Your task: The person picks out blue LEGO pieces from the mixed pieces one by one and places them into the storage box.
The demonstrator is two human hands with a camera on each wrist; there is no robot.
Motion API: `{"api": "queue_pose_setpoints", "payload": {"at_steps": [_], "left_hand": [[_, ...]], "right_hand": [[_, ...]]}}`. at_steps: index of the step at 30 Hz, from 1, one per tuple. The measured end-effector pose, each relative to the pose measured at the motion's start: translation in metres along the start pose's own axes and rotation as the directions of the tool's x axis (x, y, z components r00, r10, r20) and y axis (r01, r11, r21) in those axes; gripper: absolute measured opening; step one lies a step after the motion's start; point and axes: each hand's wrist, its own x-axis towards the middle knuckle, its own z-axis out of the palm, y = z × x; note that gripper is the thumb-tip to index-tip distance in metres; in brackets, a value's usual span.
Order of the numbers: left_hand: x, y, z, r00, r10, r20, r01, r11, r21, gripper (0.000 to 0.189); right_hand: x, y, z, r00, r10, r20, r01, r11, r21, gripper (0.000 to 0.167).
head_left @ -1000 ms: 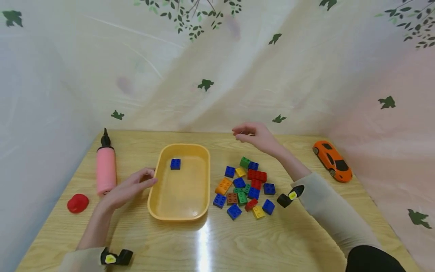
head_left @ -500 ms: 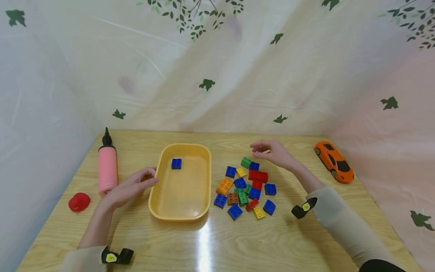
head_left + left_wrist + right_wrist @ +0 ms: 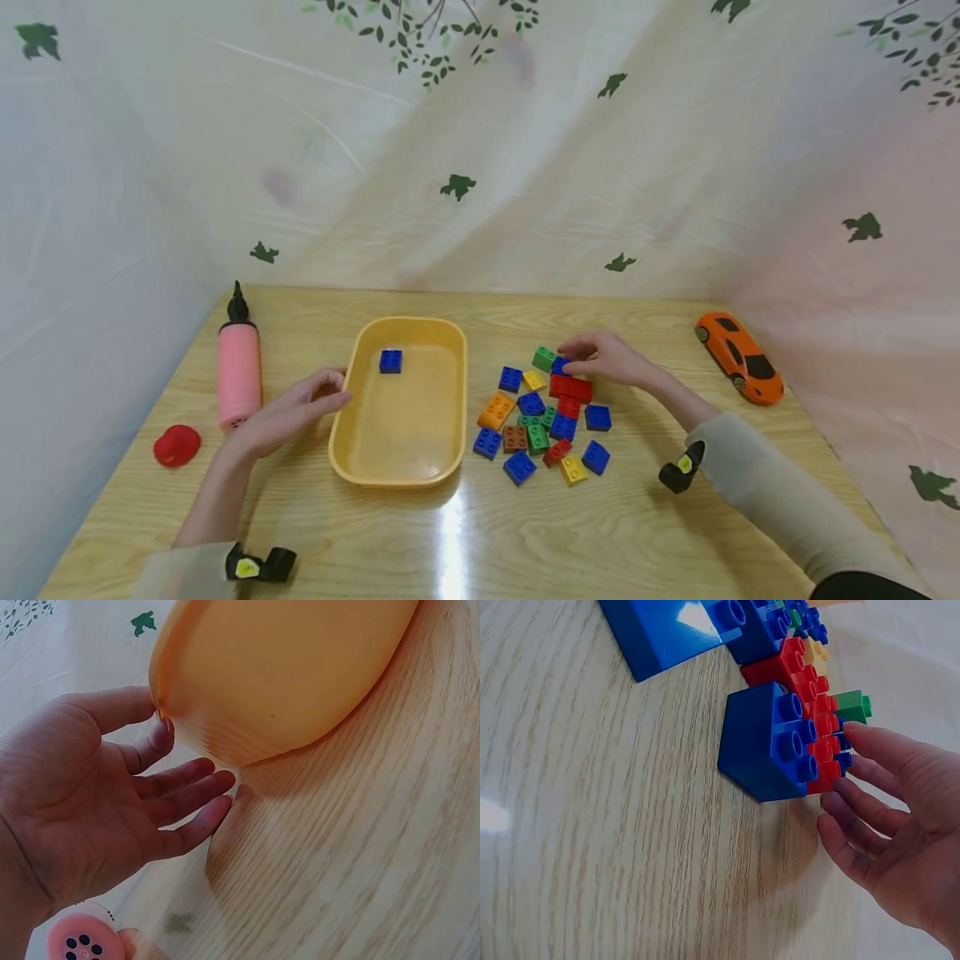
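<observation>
A yellow plastic tray (image 3: 397, 482) stands on the table with one blue toy brick (image 3: 390, 362) inside. On its left rim, my left hand (image 3: 296, 408) pinches the edge between thumb and forefinger; the left wrist view shows the other fingers loosely bent below. To the right of the tray lies a spread of toy bricks in several colours. My right hand (image 3: 611, 360) is at its far side, thumb and forefinger around a blue brick (image 3: 559, 366). A green brick (image 3: 544, 358) and a long red brick (image 3: 570, 388) lie close by. The fingers partly hide that blue brick.
A pink hand pump (image 3: 238, 375) with a black nozzle and a red round object (image 3: 177, 446) lie at the left. An orange toy car (image 3: 738, 358) sits at the far right. A printed cloth (image 3: 465, 233) hangs behind the table.
My right hand has moved right and down from above the table's back edge to the blue brick at the far side of the spread. The left hand keeps its hold on the tray.
</observation>
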Motion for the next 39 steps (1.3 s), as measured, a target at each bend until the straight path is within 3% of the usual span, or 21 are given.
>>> {"api": "queue_pose_setpoints", "payload": {"at_steps": [25,39], "left_hand": [[0.0,-0.001,0.0,1.0,-0.003,0.004,0.003,1.0,-0.016,0.035],[0.001,0.0,0.0,1.0,-0.011,0.007,0.011,1.0,0.016,0.034]], "right_hand": [[0.0,0.001,-0.002,1.0,-0.012,0.023,0.014,0.996,-0.09,0.033],[0.0,-0.023,-0.049,0.998,-0.064,0.009,0.065,0.986,-0.153,0.031]]}}
